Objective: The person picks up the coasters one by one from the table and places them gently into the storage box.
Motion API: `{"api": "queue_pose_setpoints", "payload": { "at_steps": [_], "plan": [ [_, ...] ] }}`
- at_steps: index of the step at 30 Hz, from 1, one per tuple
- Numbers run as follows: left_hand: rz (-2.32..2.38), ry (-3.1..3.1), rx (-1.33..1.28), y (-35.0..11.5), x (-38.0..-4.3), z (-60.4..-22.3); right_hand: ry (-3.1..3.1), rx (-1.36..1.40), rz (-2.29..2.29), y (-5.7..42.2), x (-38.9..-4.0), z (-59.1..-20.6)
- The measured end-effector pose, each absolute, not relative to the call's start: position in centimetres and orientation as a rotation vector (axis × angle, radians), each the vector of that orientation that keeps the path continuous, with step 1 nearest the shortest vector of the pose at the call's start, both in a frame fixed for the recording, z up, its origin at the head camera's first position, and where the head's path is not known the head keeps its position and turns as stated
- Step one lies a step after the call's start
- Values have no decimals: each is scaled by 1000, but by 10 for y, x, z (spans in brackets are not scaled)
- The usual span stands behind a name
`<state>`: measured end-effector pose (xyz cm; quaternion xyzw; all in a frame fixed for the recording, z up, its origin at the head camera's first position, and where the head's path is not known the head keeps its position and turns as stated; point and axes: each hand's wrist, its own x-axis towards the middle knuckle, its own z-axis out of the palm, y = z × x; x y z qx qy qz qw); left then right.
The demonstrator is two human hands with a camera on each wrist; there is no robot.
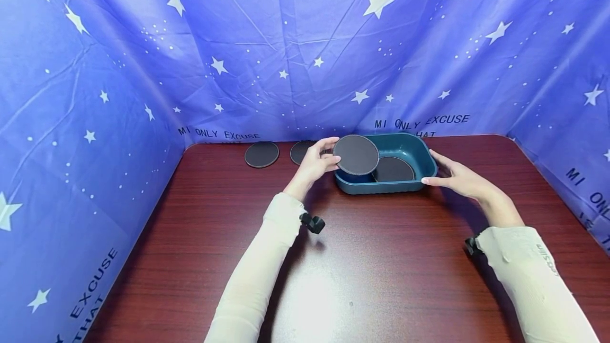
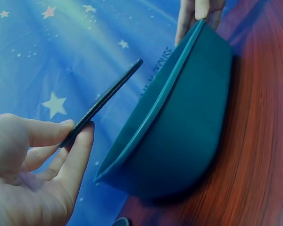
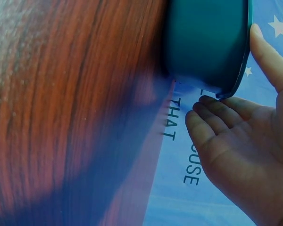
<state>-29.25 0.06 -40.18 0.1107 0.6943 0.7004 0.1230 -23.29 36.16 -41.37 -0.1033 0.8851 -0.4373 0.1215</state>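
Note:
My left hand (image 1: 315, 162) pinches a round black coaster (image 1: 356, 155) with a stitched edge between thumb and fingers. In the left wrist view the held coaster (image 2: 106, 99) is seen edge-on, tilted and apart from the bin's wall. A teal rectangular bin (image 1: 381, 188) with rounded corners stands below and to its right. Inside the bin lies another black coaster (image 1: 394, 169), partly hidden by the wall. My right hand (image 1: 459, 178) touches the bin's right end. Its thumb is on the rim, and its fairly straight fingers (image 3: 217, 113) lie along the end.
Two more coasters lie at the table's back edge left of the bin: one in full view (image 1: 261, 154), one (image 1: 300, 152) partly behind my left hand. A blue star-printed curtain (image 1: 286, 41) borders the dark red wooden table (image 1: 381, 258) behind and at the sides.

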Motion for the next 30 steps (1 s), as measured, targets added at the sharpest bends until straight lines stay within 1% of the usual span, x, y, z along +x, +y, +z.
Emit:
{"api": "queue_pose_setpoints", "payload": {
  "at_steps": [12, 20, 30],
  "plan": [
    [1914, 2047, 324, 41, -293, -404, 2591, -303, -1266, 361, -233, -413],
    [1801, 2167, 303, 68, -290, -405, 2591, -306, -1271, 361, -233, -414],
    [1685, 2263, 292, 88, -291, -408, 2607, -303, -1239, 362, -233, -413]
  ]
}}
